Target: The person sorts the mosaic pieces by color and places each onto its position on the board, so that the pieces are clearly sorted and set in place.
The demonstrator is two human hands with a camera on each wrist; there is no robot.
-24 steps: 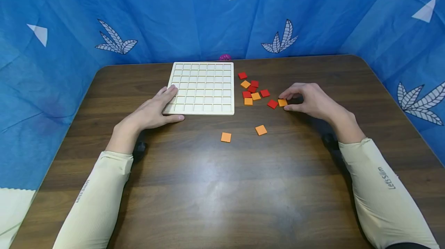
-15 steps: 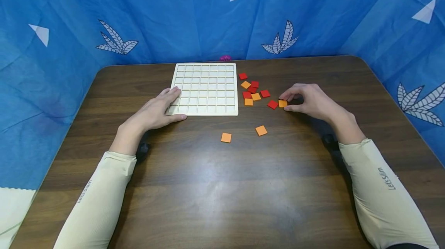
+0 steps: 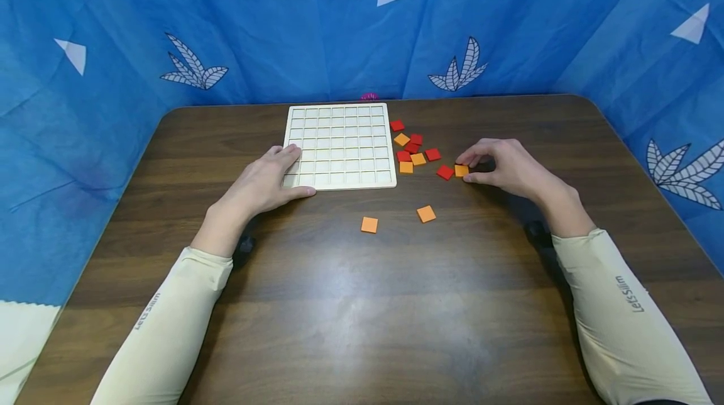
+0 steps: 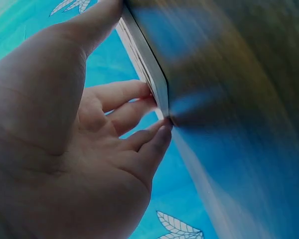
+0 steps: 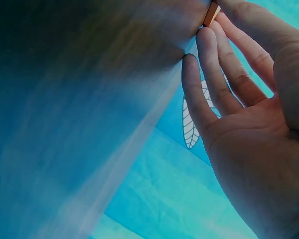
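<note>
Nearest, below both grips, pale sleeves reach over a brown wooden table that carries a soft glare between them. Two loose orange tiles lie on the near side of the right grip and to its left, the closer of them an orange square, the other an orange tilted square. Farther on, the right hand pinches an orange tile between thumb and fingertip, at or close to the tabletop; whether the tile is lifted I cannot tell. Just left of that grip lies a red tile, and beyond it, to the left, a mixed cluster of red and orange tiles. The left hand is spread, thumb apart from the fingers, touching a cream gridded board with the fingers at its left edge and the thumb along its near edge. The board stretches right and away from that hand, up beside the cluster. Past both hands hangs a blue cloth printed with leaves and white triangles
</note>
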